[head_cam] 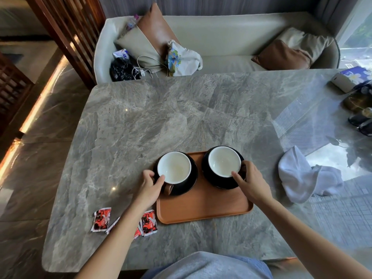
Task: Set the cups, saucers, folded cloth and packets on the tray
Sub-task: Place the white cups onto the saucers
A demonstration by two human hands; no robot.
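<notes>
An orange-brown tray (203, 206) lies on the marble table. Two cups with white insides stand on black saucers at its far end. My left hand (150, 188) grips the left cup (174, 167) at its near rim, above its brown handle; its saucer (191, 178) overhangs the tray's left edge. My right hand (251, 182) holds the right cup (224, 161) at its right side, on its saucer (207, 170). A crumpled white cloth (302, 176) lies on the table to the right of the tray. Red and black packets (101, 219) lie left of the tray, partly under my left forearm.
A beige sofa (221, 37) with cushions, bags and cables runs behind the table. At the table's far right edge lie a tissue pack (354, 74), a white device and dark objects (360, 117). A wooden screen stands at the far left.
</notes>
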